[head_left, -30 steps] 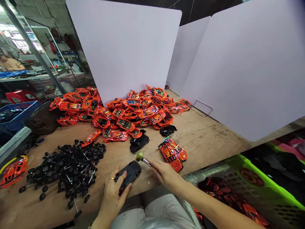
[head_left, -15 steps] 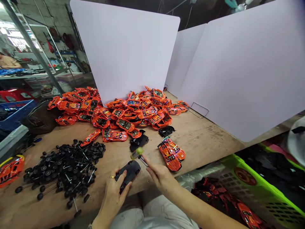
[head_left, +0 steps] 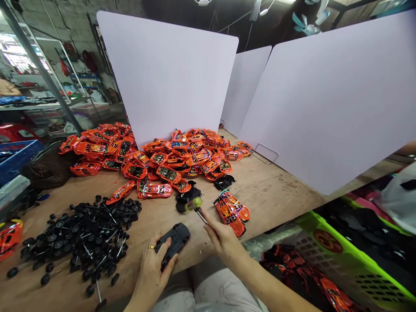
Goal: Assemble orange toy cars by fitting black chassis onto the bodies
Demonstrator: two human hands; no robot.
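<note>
Fingers of the left hand (head_left: 151, 269) grip a black plastic car base (head_left: 177, 238), the right hand (head_left: 223, 239) a yellow-headed metal-handled mallet (head_left: 196, 203), while far orange plastic shells (head_left: 199, 157) and left black-wheeled axles (head_left: 75, 229) seem unjoined

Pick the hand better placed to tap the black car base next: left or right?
Right, I'd judge: the right hand holds the yellow-green-ended tool near the black car base, while the left hand is busy gripping that base.
</note>
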